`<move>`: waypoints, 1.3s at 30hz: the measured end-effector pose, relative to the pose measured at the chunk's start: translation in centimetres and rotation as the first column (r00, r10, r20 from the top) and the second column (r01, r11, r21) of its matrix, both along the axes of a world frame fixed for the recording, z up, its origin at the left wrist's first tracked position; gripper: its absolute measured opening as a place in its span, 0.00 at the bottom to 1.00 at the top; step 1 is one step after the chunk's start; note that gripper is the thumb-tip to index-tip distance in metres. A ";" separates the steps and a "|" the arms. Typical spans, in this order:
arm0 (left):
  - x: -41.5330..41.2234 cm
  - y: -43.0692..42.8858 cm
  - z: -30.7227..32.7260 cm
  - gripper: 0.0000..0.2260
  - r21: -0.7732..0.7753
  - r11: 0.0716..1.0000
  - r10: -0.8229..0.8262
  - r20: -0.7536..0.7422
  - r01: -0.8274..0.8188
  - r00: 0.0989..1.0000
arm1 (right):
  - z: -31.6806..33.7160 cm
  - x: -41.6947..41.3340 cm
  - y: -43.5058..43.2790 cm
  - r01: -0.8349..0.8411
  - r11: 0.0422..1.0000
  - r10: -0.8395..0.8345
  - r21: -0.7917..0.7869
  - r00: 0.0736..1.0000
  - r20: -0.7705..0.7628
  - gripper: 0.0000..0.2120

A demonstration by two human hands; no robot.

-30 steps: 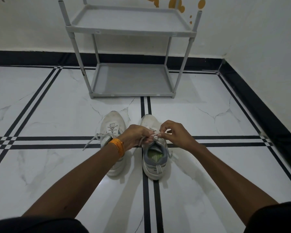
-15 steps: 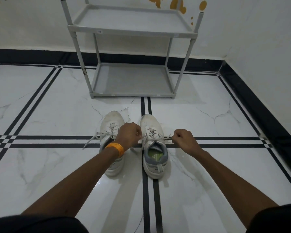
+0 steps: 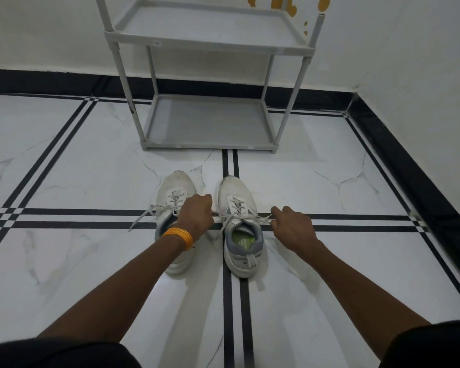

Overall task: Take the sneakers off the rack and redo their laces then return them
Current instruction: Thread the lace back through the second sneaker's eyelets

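Two white sneakers stand side by side on the white marble floor (image 3: 72,266), toes pointing far, near the middle of the scene and just in front of the grey two-shelf rack (image 3: 207,46) that stands against the far wall; neither sneaker is on the rack. The right-hand sneaker (image 3: 235,192) sits on the double black stripe that runs near to far, its grey collar and green insole showing; its lace (image 3: 262,216) is stretched taut to either side across the tongue. The left hand (image 3: 197,216) is clenched around the left end of that lace, just between the two shoes; the right hand (image 3: 294,228) pinches the right end between curled fingers, just right of the shoe. The left-hand sneaker (image 3: 175,185) is partly hidden behind the left wrist, which wears an orange band (image 3: 179,236); its loose lace (image 3: 142,219) trails left onto the floor across the black cross stripes. A black skirting (image 3: 51,83) runs along the foot of the white walls.
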State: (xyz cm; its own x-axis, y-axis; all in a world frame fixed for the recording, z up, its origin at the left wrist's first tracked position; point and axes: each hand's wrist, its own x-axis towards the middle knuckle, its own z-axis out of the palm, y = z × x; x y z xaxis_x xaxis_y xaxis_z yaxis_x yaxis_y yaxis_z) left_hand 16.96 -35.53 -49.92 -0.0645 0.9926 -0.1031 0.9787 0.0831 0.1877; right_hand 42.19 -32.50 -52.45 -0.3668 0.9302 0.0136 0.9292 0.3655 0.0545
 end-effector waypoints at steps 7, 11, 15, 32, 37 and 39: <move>0.4 -0.2 -0.2 0.09 -0.006 0.999 -0.042 -0.089 0.042 0.995 | -0.1 -0.8 -0.1 0.139 0.981 -0.140 -0.137 0.990 0.000 0.14; 0.1 0.0 -0.2 0.08 0.032 0.986 -0.155 -0.152 0.162 0.976 | 0.5 -1.7 0.6 0.262 0.768 -0.525 -0.584 0.779 -0.342 0.15; -0.7 0.7 -0.2 0.07 0.084 0.996 -0.026 -0.030 0.029 0.999 | 0.3 -1.5 0.4 0.244 0.607 -0.727 -0.756 0.555 -0.404 0.11; -1.2 1.6 -1.1 0.07 0.034 0.994 0.104 0.125 -0.109 0.987 | -0.2 0.4 -0.1 0.070 0.995 -0.057 -0.064 0.981 0.187 0.13; -0.7 0.7 -0.8 0.05 0.010 1.000 -0.002 0.110 0.001 0.994 | -0.6 0.5 0.6 0.075 0.977 -0.076 -0.201 0.997 0.004 0.10; -0.9 0.7 -0.7 0.05 -0.023 0.999 -0.032 0.223 0.038 0.974 | -0.1 0.4 0.9 0.067 0.930 -0.178 -0.361 0.942 -0.284 0.08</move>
